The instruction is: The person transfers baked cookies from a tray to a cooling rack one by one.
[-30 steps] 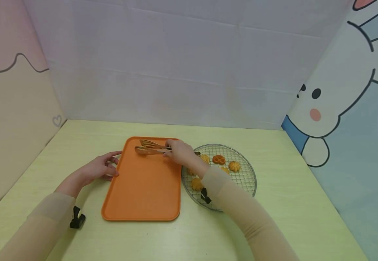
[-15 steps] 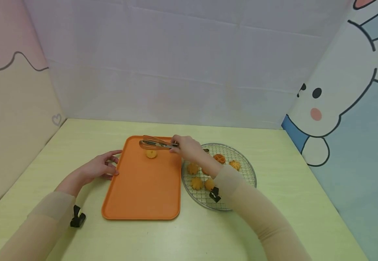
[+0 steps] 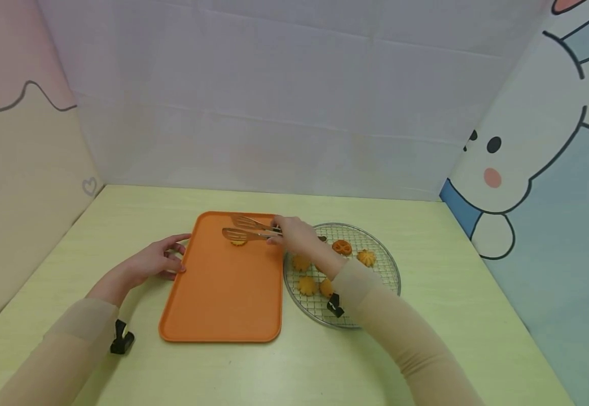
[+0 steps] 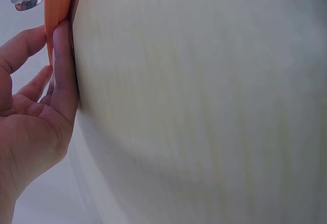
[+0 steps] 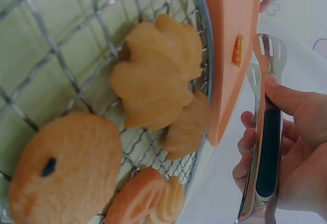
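Observation:
My left hand (image 3: 154,259) pinches the left rim of an orange tray (image 3: 223,299); in the left wrist view, the fingers (image 4: 28,45) lie on both sides of that rim. A pair of metal serving tongs (image 3: 247,232) with slotted heads is gripped in my right hand (image 3: 297,238), over the far part of the tray. The two tong heads stand apart, and the right wrist view shows nothing between them. Partly hidden under one head, a small yellow cookie (image 3: 238,243) lies on the tray. Dark grip panels (image 5: 269,152) line the tongs' handles.
Right of the tray stands a round wire rack (image 3: 383,287) bearing several cookies, among them a pretzel-shaped one (image 3: 342,247) and a ridged one (image 3: 366,258). My right forearm covers part of the rack. A white wall rises behind the pale table (image 3: 457,316).
The tongs have drawn back to the right, closed, then spread apart again. A cookie, out of sight under them a second ago, now shows on the tray. My left hand has stayed put.

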`<state>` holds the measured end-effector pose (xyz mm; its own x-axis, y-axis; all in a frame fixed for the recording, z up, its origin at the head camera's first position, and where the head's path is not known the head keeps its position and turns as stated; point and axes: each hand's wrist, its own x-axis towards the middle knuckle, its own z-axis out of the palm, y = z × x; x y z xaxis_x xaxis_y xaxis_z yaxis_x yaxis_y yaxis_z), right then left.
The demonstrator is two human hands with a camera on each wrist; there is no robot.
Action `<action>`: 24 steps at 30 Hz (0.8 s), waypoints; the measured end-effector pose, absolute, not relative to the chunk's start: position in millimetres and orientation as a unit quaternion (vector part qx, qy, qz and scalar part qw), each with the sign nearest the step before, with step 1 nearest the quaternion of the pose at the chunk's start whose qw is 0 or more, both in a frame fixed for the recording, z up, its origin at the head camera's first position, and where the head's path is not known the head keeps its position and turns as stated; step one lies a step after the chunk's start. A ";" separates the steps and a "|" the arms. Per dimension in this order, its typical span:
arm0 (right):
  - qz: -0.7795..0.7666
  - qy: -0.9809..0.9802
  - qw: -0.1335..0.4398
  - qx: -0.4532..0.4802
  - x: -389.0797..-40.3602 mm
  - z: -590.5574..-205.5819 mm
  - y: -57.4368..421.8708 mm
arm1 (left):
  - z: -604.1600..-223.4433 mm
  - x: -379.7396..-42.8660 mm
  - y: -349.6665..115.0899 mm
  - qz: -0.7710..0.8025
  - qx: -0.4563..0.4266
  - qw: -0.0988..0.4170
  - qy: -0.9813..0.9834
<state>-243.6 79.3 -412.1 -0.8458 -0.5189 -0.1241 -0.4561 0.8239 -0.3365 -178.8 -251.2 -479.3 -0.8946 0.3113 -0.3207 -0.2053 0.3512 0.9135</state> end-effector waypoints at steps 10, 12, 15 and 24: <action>-0.143 0.950 0.150 -0.233 -246.6 -418.1 84.1 | -481.1 -181.2 -251.2 0.575 0.041 0.227 0.785; -0.142 0.949 0.154 -0.238 -246.9 -418.7 84.6 | -481.1 -181.4 -251.4 0.575 0.040 0.228 0.785; -0.144 0.947 0.152 -0.245 -246.8 -418.9 84.9 | -481.8 -181.8 -251.5 0.575 0.040 0.228 0.785; -0.123 0.946 0.124 -0.274 -242.2 -418.3 84.7 | -484.9 -183.0 -252.5 0.577 0.038 0.227 0.783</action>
